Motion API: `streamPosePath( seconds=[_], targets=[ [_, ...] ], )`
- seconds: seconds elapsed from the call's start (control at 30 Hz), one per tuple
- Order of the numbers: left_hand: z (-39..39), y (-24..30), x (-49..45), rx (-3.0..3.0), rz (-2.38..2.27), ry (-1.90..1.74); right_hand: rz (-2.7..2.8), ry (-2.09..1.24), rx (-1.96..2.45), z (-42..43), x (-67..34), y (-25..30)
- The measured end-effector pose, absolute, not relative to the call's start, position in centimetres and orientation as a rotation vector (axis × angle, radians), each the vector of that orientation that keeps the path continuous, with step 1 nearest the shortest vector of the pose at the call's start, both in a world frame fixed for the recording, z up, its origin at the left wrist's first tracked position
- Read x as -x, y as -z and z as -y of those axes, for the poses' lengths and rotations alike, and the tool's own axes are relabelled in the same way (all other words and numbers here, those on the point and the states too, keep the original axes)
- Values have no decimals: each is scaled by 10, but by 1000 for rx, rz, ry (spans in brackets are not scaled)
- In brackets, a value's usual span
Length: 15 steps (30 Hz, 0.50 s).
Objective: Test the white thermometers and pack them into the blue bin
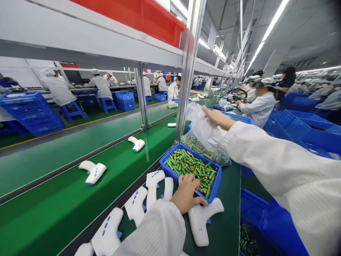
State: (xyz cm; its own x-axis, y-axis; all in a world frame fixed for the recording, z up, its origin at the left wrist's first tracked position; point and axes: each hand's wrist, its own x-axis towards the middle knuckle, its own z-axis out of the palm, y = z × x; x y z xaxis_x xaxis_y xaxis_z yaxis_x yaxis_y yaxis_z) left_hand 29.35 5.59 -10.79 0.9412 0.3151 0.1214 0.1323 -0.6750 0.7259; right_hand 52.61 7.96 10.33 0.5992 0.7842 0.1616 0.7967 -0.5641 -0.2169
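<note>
My left hand sits at the near edge of a shallow blue tray, its fingers by the loose green batteries and just above a white gun-shaped device housing. I cannot tell whether those fingers hold a battery. My right hand pinches the top of a clear plastic bag behind the tray, with more green batteries heaped inside it. Several similar housings with blue buttons lie in a row on the green belt, including one to the left of the tray.
A green conveyor belt runs to the left of my hands, carrying more white housings. A metal upright stands behind the tray. Blue crates sit below on the right, and a co-worker in white sits further along.
</note>
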Motion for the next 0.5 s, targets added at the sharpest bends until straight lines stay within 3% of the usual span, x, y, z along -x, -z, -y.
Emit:
streamPosePath(
  seconds=[0.13,0.33,0.5],
  targets=[
    [-50,86,-297,-2339,-363,-260,1241,132,2746,-25,-551,-109],
    [-70,0,-360,-2884,62,-917,1172,9,2973,38,-573,-86],
    [-122,-8,-391,-3123,-296,-730,1089,-223,2951,92,-578,-86]
  ],
)
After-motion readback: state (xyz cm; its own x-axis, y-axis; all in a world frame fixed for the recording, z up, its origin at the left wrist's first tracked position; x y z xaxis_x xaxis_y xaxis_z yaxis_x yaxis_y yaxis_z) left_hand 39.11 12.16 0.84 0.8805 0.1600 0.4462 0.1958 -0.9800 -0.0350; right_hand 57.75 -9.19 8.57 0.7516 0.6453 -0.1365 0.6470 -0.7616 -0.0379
